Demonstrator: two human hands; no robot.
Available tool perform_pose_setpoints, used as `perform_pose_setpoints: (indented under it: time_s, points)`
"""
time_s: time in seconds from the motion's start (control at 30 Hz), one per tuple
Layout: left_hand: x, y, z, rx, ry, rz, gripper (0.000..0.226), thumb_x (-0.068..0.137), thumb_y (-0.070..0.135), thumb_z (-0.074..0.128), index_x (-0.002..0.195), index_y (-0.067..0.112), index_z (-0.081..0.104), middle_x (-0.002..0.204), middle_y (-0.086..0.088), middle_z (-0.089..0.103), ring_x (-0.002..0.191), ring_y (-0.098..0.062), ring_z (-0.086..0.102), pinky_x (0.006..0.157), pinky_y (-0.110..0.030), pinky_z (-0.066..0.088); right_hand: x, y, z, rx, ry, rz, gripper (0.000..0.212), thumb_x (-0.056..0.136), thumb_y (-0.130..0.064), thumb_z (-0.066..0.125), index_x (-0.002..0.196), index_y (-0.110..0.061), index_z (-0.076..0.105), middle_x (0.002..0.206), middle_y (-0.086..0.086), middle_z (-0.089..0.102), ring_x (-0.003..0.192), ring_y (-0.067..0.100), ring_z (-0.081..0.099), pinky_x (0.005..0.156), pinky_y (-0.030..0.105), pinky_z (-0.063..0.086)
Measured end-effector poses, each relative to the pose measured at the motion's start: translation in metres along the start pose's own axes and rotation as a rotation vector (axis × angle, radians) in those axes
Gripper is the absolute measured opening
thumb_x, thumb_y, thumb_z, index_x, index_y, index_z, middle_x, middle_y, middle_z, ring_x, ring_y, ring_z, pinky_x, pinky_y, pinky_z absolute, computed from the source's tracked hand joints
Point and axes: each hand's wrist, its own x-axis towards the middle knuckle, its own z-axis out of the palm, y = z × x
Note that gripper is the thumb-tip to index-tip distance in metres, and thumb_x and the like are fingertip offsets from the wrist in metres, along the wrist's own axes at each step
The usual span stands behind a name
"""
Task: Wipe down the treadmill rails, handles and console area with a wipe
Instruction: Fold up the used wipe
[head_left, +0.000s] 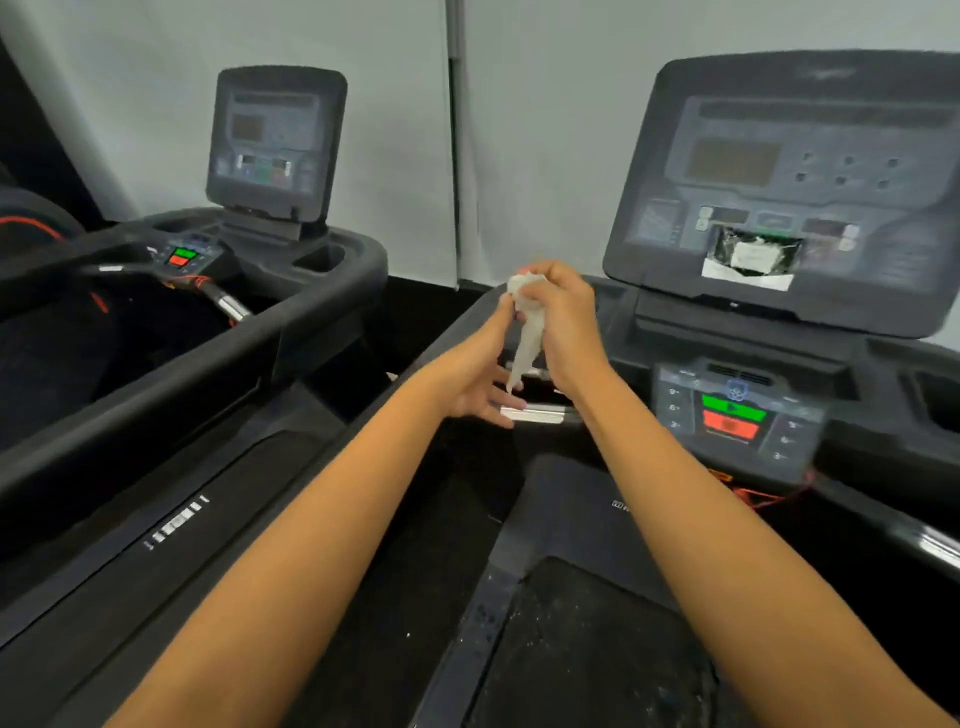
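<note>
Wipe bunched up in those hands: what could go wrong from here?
The wipe, bunched into a narrow strip, may clean poorly unless it is spread out. Rubbing over the green button might start the belt. The taped note on the console looks loose and could tear off when wiped.
</note>
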Motion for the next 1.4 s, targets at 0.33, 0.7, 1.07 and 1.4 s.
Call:
perform_pose_setpoints:
  time_s: [0.33, 0.7, 1.07, 1.4]
  points:
    - [0.032, 0.106, 0.117, -0.213, -0.159, 0.300, 0.023, 0.093, 0.036, 0.053, 0.101, 0.016, 0.060, 0.097, -0.006, 0.064, 0.091, -0.022, 0.062, 0.085, -0.035, 0.052, 0.019, -0.079, -0.115, -0.249, 0.253, -0.275, 0.031, 0.084, 0.006, 0.041, 0.092, -0.020, 0.057, 0.089, -0.001, 0.062, 0.077, 0.005, 0.060, 0.068, 0.022, 0.051]
    - [0.024, 0.126, 0.170, -0.254, -0.161, 0.552, 0.013, 0.088, -0.001, 0.060, 0.096, 0.009, 0.059, 0.088, -0.006, 0.067, 0.072, -0.013, 0.063, 0.060, -0.019, 0.049, 0.002, -0.133, -0.166, -0.568, 0.391, -0.299, 0.038, 0.081, -0.004, 0.066, 0.116, -0.020, 0.061, 0.127, 0.002, 0.051, 0.104, 0.015, 0.056, 0.069, 0.022, 0.053]
    - [-0.016, 0.132, 0.149, -0.318, -0.344, 0.597, 0.022, 0.091, 0.013, 0.053, 0.102, 0.016, 0.071, 0.106, -0.005, 0.069, 0.090, -0.018, 0.065, 0.074, -0.028, 0.052, -0.024, -0.148, -0.134, -0.313, 0.536, -0.252, 0.017, 0.082, 0.010, 0.060, 0.089, -0.002, 0.070, 0.085, 0.013, 0.069, 0.077, 0.020, 0.067, 0.068, 0.028, 0.059]
    - [-0.005, 0.117, 0.137, -0.245, -0.101, 0.747, 0.026, 0.084, -0.009, 0.062, 0.103, 0.009, 0.061, 0.091, -0.008, 0.063, 0.082, -0.020, 0.065, 0.074, -0.031, 0.056, -0.047, -0.130, -0.126, -0.210, 0.373, -0.239, 0.037, 0.088, 0.002, 0.061, 0.123, -0.008, 0.062, 0.113, 0.006, 0.063, 0.093, 0.015, 0.066, 0.072, 0.030, 0.058]
